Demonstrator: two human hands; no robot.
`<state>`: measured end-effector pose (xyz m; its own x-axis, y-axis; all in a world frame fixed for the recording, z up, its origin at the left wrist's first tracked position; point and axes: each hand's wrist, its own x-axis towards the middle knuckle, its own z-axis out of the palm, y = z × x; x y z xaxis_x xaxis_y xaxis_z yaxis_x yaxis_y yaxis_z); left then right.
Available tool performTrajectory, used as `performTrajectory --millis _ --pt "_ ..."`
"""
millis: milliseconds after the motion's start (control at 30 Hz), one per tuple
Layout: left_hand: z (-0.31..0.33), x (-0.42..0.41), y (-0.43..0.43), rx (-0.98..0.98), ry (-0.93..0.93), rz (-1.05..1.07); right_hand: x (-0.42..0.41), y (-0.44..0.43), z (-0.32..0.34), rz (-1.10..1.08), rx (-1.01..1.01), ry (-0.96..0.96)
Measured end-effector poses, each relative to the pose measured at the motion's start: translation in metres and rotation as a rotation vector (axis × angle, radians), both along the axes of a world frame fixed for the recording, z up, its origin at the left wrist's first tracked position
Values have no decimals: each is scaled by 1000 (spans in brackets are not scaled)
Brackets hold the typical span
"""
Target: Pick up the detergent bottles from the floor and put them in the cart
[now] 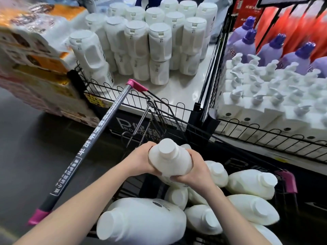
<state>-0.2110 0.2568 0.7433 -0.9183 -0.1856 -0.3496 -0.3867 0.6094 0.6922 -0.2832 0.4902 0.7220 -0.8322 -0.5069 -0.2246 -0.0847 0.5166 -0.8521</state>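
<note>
White detergent bottle (169, 160) clasped between our left hand (141, 160) and right hand (195, 169) | cap toward us | cart (286, 181) directly below

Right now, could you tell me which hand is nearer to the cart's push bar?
Left. The left hand grips the held bottle on the side facing the push bar; the right hand grips its far side, above the bottles in the cart.

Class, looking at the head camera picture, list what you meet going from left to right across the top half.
Wrapped packs → stacked white jugs → white pump bottles → purple bottles.
</note>
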Motion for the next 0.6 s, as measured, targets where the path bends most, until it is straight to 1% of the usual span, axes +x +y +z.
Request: performTrajectory --millis 167,367,600 --pt "1 -2 -1 31 43 -42 -2 -17 -3 26 42 43" --pt "5 3 -4 93 97 -18 -3 -24 -14 63 57 123" --pt "0 3 -4 189 96 90 -10 -20 -22 96 54 70"
